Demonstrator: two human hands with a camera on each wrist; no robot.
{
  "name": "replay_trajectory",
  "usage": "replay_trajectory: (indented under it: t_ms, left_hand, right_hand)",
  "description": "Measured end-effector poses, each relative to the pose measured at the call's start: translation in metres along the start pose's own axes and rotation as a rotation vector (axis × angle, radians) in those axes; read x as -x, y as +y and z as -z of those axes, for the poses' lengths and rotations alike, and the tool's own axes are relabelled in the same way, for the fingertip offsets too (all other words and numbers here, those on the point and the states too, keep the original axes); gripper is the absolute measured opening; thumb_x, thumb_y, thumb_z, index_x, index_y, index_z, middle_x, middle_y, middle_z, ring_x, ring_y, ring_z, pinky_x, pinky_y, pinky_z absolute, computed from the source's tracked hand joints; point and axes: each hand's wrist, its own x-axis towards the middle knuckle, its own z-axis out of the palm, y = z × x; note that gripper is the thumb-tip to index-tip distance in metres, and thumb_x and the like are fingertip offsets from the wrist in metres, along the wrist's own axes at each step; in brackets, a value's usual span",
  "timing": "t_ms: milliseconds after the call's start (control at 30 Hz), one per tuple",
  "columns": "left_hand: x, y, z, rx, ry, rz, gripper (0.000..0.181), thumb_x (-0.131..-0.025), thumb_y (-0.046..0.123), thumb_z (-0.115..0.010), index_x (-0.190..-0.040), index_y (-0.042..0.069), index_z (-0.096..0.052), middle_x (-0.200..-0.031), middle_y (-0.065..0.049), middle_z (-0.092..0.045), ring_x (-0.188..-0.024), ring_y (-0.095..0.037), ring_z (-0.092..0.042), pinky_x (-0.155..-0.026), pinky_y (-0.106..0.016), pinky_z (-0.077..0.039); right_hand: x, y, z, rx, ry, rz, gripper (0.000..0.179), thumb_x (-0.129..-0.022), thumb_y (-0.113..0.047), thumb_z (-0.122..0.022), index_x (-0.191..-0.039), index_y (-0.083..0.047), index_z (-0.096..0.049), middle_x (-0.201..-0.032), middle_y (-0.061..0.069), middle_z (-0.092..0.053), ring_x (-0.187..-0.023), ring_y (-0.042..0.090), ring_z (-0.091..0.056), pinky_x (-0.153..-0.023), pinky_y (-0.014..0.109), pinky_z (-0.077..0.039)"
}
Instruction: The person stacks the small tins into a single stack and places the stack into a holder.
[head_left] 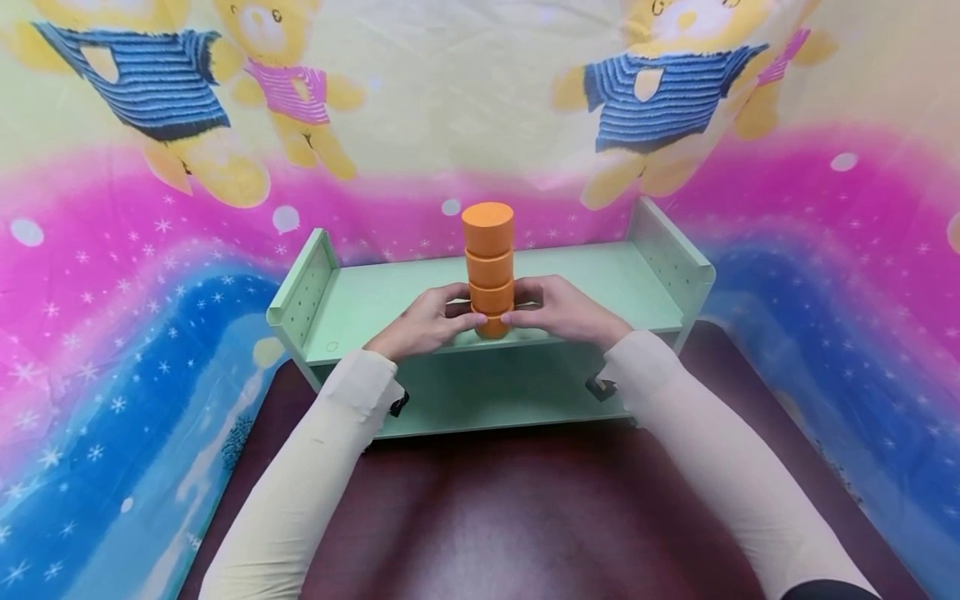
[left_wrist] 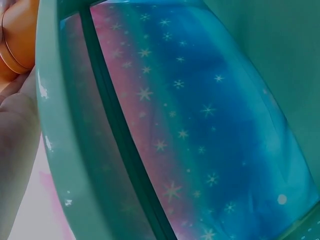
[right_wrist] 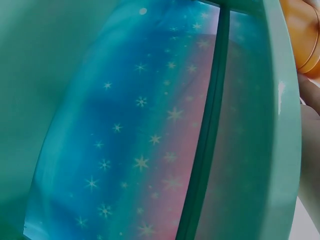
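A stack of several orange cylinders [head_left: 489, 231] stands upright near the front edge of the pale green shelf [head_left: 397, 292] in the head view. My left hand [head_left: 429, 321] grips its lower part from the left, thumb on the bottom cylinder [head_left: 492, 327]. From the right, my right hand [head_left: 561, 308] holds the same low part, its thumb also in front. The other fingers of both hands are partly hidden behind the stack. Each wrist view catches only an edge of the orange stack [left_wrist: 21, 35] [right_wrist: 301, 32] and part of the hand beside it.
Raised end panels with holes close the shelf at left [head_left: 303, 287] and right [head_left: 671, 250]. Below lies a lower green board [head_left: 502, 396]. The unit stands on a dark reddish table [head_left: 487, 517]. A patterned cloth with bears [head_left: 480, 100] hangs behind and around.
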Motion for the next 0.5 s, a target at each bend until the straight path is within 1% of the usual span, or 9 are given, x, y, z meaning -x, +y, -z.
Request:
replay_trajectory:
  t_ms: [300,500]
  left_hand:
    - [-0.0011,0.0001,-0.0001,0.001,-0.005,0.003,0.056,-0.099,0.020,-0.066,-0.148,0.006,-0.043,-0.146,-0.009,-0.050,-0.132,-0.029,-0.052,-0.106,-0.044,-0.048]
    - [-0.0012,-0.0004,-0.0005,0.014,-0.001,-0.015,0.054,-0.099,0.019,-0.065,-0.147,0.005,-0.044,-0.145,-0.009,-0.050,-0.132,-0.028,-0.052,-0.106,-0.043,-0.048]
  right_hand:
    - [-0.0003,0.0005,-0.0010,-0.021,0.008,-0.001,0.047,-0.092,-0.019,-0.074,-0.133,0.000,-0.059,-0.128,0.014,-0.065,-0.117,0.029,-0.062,-0.106,0.047,-0.047]
    - [-0.0017,0.0014,-0.0012,-0.026,0.013,-0.006,0.049,-0.092,-0.019,-0.075,-0.134,-0.001,-0.059,-0.128,0.013,-0.065,-0.118,0.028,-0.061,-0.105,0.047,-0.048]
